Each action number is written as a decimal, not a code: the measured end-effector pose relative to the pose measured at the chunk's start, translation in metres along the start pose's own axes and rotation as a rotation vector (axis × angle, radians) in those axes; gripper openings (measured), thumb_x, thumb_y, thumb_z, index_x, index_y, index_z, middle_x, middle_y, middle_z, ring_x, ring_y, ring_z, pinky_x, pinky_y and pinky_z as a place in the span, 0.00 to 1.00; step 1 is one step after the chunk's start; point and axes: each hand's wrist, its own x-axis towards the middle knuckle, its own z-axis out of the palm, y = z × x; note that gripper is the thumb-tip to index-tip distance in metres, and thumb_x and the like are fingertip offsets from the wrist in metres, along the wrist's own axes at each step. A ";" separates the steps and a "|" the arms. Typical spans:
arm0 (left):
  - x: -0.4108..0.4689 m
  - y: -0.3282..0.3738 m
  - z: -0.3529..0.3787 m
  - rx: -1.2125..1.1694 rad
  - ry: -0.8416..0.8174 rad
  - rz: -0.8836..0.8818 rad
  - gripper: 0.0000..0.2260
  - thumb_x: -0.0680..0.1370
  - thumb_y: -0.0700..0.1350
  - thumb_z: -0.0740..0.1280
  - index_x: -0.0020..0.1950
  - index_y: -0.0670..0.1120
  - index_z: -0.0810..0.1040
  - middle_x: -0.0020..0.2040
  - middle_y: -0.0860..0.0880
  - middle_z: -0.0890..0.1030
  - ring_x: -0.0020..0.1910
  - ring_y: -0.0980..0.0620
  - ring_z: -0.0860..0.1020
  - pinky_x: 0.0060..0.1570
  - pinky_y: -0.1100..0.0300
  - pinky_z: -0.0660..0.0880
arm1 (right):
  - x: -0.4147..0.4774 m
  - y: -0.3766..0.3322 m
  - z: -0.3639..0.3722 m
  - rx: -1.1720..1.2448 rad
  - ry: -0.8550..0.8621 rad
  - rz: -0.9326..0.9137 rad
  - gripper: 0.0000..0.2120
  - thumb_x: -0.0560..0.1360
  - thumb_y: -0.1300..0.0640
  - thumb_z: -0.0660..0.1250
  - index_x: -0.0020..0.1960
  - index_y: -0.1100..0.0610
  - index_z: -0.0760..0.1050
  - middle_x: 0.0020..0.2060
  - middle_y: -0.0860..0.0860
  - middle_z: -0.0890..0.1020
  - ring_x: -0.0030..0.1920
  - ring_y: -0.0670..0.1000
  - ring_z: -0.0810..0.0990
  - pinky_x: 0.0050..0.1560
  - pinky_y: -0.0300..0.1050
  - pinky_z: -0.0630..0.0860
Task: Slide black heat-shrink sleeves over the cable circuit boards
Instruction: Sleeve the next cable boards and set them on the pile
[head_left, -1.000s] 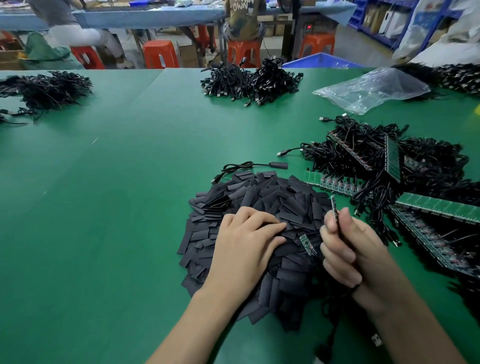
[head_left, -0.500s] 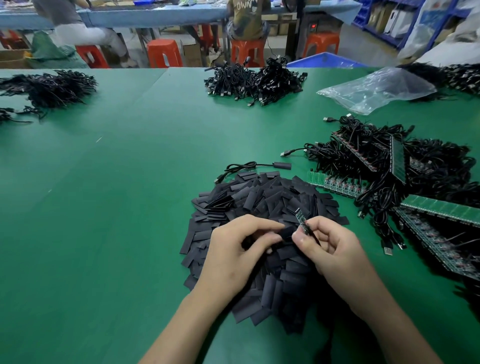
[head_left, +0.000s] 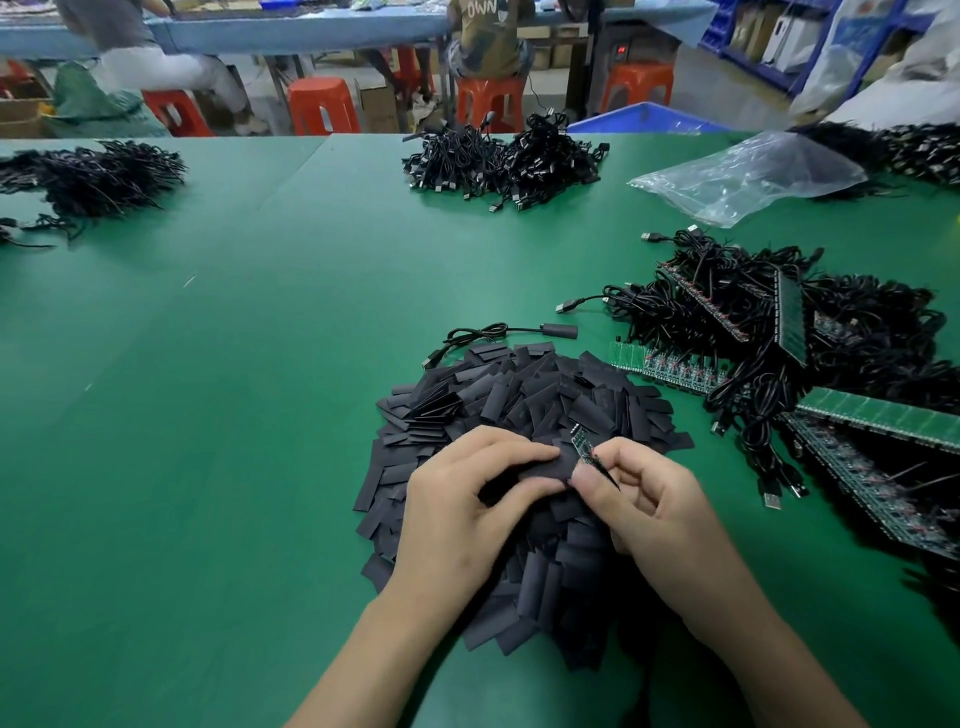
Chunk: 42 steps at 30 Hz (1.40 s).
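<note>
Across the green bench (head_left: 208, 415) little is done: one sleeve (head_left: 540, 470) is pinched in the left grip (head_left: 457, 514), and a circuit board (head_left: 583, 446) in the right grip (head_left: 644, 499) is held at its mouth, seemingly not inserted. One sleeved cable (head_left: 560, 330) lies finished; many tangled cables (head_left: 727, 312) remain.

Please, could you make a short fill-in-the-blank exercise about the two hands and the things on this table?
1. The left hand pinches a black ___.
2. The right hand holds a small circuit ___.
3. The pile of sleeves lies on a ___ table.
4. The clear bag lies beyond the pile, to its ___.

Missing words: sleeve; board; green; right.
</note>
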 end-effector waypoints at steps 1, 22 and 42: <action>0.001 -0.001 -0.001 -0.012 0.015 -0.022 0.08 0.73 0.45 0.78 0.52 0.48 0.87 0.49 0.56 0.84 0.50 0.56 0.82 0.51 0.63 0.76 | 0.000 -0.001 -0.001 0.053 -0.004 0.023 0.16 0.76 0.41 0.65 0.43 0.54 0.78 0.30 0.47 0.66 0.29 0.44 0.61 0.28 0.35 0.60; 0.001 -0.003 -0.002 -0.041 0.041 -0.035 0.07 0.72 0.44 0.79 0.49 0.48 0.87 0.47 0.56 0.84 0.49 0.55 0.83 0.50 0.65 0.76 | -0.004 -0.014 -0.009 -0.422 0.083 -0.145 0.18 0.80 0.49 0.64 0.35 0.57 0.71 0.25 0.47 0.65 0.28 0.43 0.63 0.30 0.39 0.60; 0.004 -0.010 -0.015 0.135 -0.224 0.082 0.07 0.74 0.46 0.78 0.52 0.50 0.87 0.49 0.56 0.82 0.51 0.58 0.80 0.53 0.59 0.77 | -0.002 -0.010 -0.018 -0.500 -0.070 -0.080 0.17 0.80 0.54 0.68 0.33 0.54 0.71 0.26 0.46 0.70 0.29 0.43 0.68 0.32 0.35 0.63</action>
